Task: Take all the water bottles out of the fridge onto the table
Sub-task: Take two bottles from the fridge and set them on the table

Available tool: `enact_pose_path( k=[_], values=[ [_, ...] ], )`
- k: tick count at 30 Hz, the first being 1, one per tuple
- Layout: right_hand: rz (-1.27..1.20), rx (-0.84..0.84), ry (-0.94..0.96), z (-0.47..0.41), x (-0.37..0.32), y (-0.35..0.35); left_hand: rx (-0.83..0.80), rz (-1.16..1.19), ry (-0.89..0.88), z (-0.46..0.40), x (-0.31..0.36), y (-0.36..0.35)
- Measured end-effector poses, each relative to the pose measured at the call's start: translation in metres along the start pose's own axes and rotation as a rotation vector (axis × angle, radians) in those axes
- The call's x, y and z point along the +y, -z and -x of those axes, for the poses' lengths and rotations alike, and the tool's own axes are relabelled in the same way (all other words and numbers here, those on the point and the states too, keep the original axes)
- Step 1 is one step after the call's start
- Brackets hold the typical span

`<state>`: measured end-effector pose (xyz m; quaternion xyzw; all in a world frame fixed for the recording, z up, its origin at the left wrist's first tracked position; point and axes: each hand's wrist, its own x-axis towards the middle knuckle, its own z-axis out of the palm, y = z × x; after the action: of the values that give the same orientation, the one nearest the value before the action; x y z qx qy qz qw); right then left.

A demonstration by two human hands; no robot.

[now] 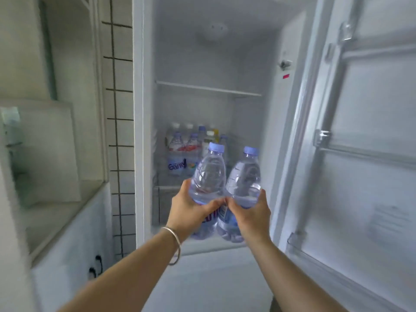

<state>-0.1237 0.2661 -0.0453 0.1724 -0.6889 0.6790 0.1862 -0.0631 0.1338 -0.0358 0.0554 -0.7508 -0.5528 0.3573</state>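
Gripping bottles (210, 176), open fridge (202, 64), tiled wall (119, 86)

Two bottles are clear, glossy plastic with ribbed lower walls and matt pale-blue plastic caps, the left bottle (208, 176) and the right bottle (244, 181); each carries a shiny printed film label; the bottles on the shelf behind (191, 149) look like the same clear plastic, though blurred; the fridge (202, 64) lining is smooth, white, faintly glossy plastic; its door (364, 154) has clear plastic rails; the bangle (176, 246) is polished silvery metal; the wall tiles (119, 109) are glazed white with dark grout.
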Motion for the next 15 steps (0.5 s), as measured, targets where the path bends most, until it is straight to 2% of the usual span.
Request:
enact_pose_path(
  k=[8, 15],
  values=[
    [0.086, 0.147, -0.104, 0.073, -0.053, 0.112, -0.212, 0.094, 0.001, 0.102, 0.066, -0.033],
    [0.209, 0.200, -0.068, 0.128, -0.084, 0.222, -0.302, 0.177, -0.022, 0.171, 0.121, -0.093]
  ],
)
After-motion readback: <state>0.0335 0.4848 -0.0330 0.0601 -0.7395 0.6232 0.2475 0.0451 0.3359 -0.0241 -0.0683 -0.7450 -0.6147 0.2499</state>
